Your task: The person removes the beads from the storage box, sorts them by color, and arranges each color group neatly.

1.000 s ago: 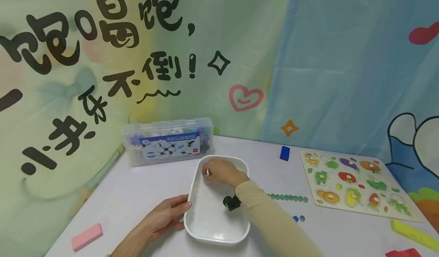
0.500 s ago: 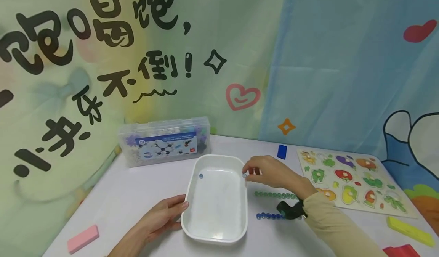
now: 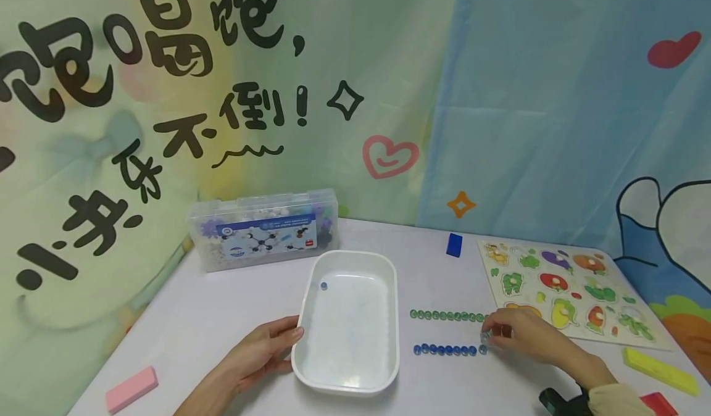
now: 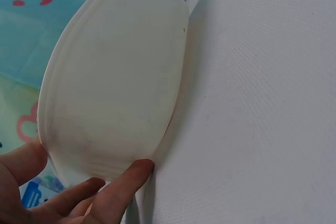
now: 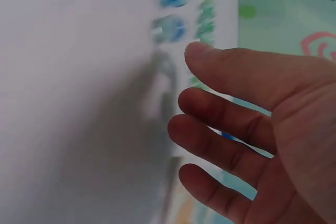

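Note:
In the head view, my left hand (image 3: 261, 357) grips the left rim of a white plastic tray (image 3: 342, 386). The left wrist view shows the thumb at one edge of the tray (image 4: 113, 77) and fingertips along its side. One small bluish marble (image 3: 324, 286) lies in the tray's far left corner. To the right, my right hand (image 3: 528, 336) pinches a clear marble (image 3: 485, 336) at its fingertips, just above the end of a row of blue marbles (image 3: 449, 350). A pale glass marble (image 3: 482, 349) ends that row. Behind runs a row of green marbles (image 3: 447, 315).
A clear plastic box (image 3: 266, 231) with a blue label stands at the back left. A vegetable puzzle board (image 3: 572, 292) lies at the right, near a yellow block (image 3: 661, 371) and a red piece (image 3: 659, 403). A pink block (image 3: 131, 389) and a blue block (image 3: 454, 245) lie apart.
My right hand has left the tray with a marble and moved right to the end of the blue row, uncovering both rows. My left hand stays on the tray.

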A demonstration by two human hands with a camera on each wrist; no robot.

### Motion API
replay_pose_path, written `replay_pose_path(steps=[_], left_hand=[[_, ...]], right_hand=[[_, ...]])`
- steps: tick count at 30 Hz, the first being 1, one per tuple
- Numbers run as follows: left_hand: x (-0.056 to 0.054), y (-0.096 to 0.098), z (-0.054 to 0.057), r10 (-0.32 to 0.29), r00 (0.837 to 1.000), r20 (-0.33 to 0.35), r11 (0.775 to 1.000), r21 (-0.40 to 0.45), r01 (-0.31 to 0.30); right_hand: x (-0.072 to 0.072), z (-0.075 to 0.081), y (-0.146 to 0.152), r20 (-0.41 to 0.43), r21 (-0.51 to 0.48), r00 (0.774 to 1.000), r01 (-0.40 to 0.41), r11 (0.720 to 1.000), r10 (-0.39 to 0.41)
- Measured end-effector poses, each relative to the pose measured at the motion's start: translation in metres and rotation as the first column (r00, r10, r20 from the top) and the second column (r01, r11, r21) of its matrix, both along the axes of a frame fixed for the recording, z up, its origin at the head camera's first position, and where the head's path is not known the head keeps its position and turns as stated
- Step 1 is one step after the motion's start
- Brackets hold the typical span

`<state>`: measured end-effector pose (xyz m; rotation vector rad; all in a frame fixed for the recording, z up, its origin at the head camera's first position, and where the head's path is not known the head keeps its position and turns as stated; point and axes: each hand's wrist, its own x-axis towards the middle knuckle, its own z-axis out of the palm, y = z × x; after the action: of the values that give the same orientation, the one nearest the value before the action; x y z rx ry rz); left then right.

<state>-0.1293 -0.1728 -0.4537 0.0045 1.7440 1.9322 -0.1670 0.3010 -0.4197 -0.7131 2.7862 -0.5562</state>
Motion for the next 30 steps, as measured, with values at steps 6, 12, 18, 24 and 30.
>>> replay_pose_path(steps=[6, 12, 18, 24, 30], left_hand=[[0.0, 0.0, 0.0, -0.003, 1.0, 0.001, 1.0, 0.004, 0.003], [0.0, 0.0, 0.001, -0.003, 1.0, -0.001, 1.0, 0.008, 0.003], [0.0, -0.001, 0.001, -0.003, 1.0, 0.003, 1.0, 0.008, 0.003], [0.0, -0.001, 0.0, -0.008, 1.0, 0.004, 1.0, 0.017, 0.008], [-0.001, -0.001, -0.002, -0.009, 1.0, 0.003, 1.0, 0.022, 0.009]], right_hand=[[0.005, -0.013, 0.009, 0.027, -0.018, 0.999, 0.031, 0.999, -0.031], [0.01, -0.016, 0.008, 0.009, -0.015, 0.998, 0.056, 0.998, -0.056], [0.012, -0.019, 0.006, 0.003, 0.001, 0.996, 0.087, 0.996, -0.087], [0.012, -0.021, 0.004, -0.009, 0.01, 0.996, 0.089, 0.996, -0.089], [0.014, -0.021, 0.004, -0.006, 0.006, 0.995, 0.097, 0.995, -0.097]])
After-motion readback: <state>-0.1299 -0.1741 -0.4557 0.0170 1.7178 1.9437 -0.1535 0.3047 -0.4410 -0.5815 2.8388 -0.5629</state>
